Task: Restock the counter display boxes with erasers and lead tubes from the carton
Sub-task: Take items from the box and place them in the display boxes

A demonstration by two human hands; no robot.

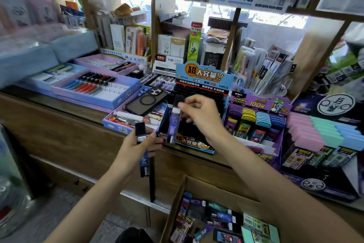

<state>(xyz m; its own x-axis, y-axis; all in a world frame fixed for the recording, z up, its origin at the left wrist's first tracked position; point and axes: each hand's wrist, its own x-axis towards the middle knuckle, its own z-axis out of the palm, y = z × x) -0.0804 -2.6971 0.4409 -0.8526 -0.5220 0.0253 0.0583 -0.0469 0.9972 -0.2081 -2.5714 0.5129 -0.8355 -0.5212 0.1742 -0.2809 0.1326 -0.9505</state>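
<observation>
My right hand [199,112] pinches a purple lead tube [173,119] by its black cap, upright over the front left of the black and blue lead display box [197,144] on the counter. Lower left, my left hand [136,144] grips another dark blue lead tube [142,150] with a black cap, just in front of the counter edge. The open cardboard carton [177,193] stands on the floor below, holding several lead tubes [216,217] and mint green erasers [258,229].
A purple display box [258,122] of coloured lead tubes sits right of the black one, then a box of pink, mint and blue erasers [317,132]. A phone [146,101] lies on a pen tray at left. Shelves of stationery rise behind the wooden counter [59,124].
</observation>
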